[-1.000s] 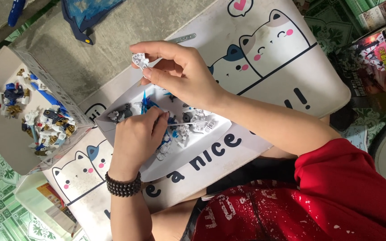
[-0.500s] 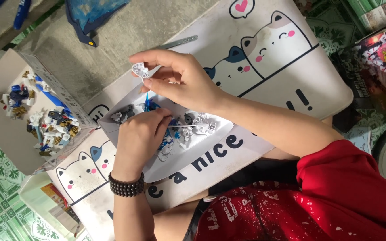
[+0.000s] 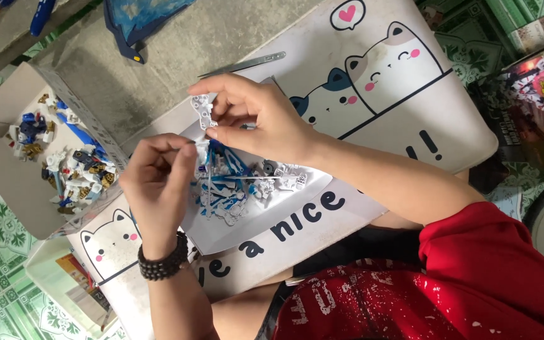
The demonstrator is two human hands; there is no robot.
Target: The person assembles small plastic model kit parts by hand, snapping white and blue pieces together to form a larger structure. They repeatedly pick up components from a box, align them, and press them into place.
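Note:
My right hand (image 3: 262,123) pinches a small white plastic model part (image 3: 203,111) between thumb and fingers, held above a pile of white and blue model parts (image 3: 228,186). My left hand (image 3: 158,179), with a black bead bracelet on the wrist, has its fingertips closed on a tiny white piece (image 3: 201,151) just below the right hand's part. The two pieces are close together, nearly touching. The pile lies on a white sheet (image 3: 221,230) over a cat-print mat (image 3: 379,94).
A cardboard box (image 3: 1,182) with more blue, white and gold parts stands at the left. Metal tweezers (image 3: 247,63) lie on the grey surface behind the hands. A blue bag (image 3: 140,19) is at the top, a printed booklet (image 3: 530,107) at the right.
My left hand has lifted off the pile with a tiny piece and come up to the right hand. The right hand's white part has dropped slightly toward it.

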